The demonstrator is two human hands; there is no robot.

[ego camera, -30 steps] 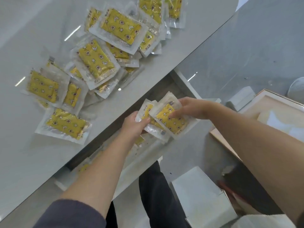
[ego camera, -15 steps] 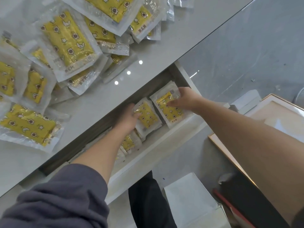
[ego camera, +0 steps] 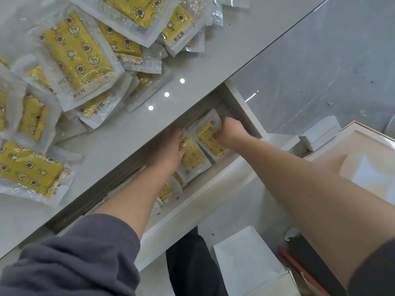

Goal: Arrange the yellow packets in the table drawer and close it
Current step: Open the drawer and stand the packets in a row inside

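**Drawer**: white, pulled open, centre of frame, under the edge of the table. It holds a row of filed packets that overlap like shingles, running from lower left to upper right.

**Left hand**: I pinch the left packet by its edge, thumb on its face. My fingers are lost in the shadow under the table.

**Right hand**: my fingers are curled over the top of the right packet, near the drawer's upper-right end.

**Loose pile**: many yellow packets heaped on the table at upper left, not yet filed.

**Handling note**: my judgement is that the step is seating these two packets at the end of the row.
- Lay each one flat, lapped over the one before, with the printed faces the same way.
- Press the slippery film down before I let go, so that nothing rides above the drawer's rim.
- A raised corner would likely catch the table edge when the drawer closes.
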